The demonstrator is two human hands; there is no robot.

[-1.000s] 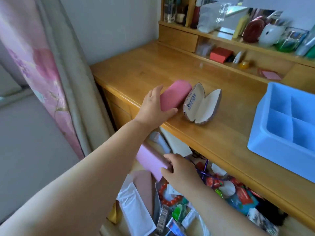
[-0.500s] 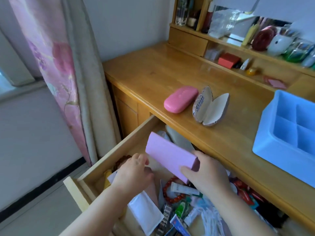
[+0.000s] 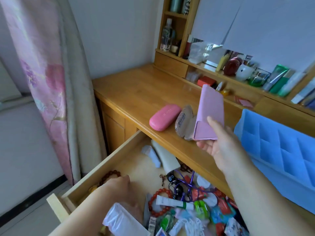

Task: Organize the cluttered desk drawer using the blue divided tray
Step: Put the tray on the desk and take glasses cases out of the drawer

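My right hand (image 3: 219,147) grips a lilac folding case (image 3: 211,113) by its lower end and holds it upright above the desk's front edge. The blue divided tray (image 3: 279,150) sits on the desk (image 3: 139,92) just right of that hand. My left hand (image 3: 119,186) is down in the open drawer (image 3: 109,160), back upward, beside a brown bead bracelet (image 3: 110,175) and above a clear plastic packet (image 3: 122,220). I see nothing gripped in it. On the desk lie a pink glasses case (image 3: 164,119) and an open beige case (image 3: 185,123).
The drawer's right half is heaped with small things: a red bead bracelet (image 3: 158,203), a white tube (image 3: 173,201), purple cord (image 3: 185,183), packets. A white bottle (image 3: 167,159) lies at the drawer's back. Shelves with bottles (image 3: 279,80) line the desk's rear. A curtain (image 3: 51,82) hangs left.
My right hand has lifted the lilac case out of the drawer up over the desk edge. My left hand stayed in the drawer and shifted slightly left. The view tilted up.
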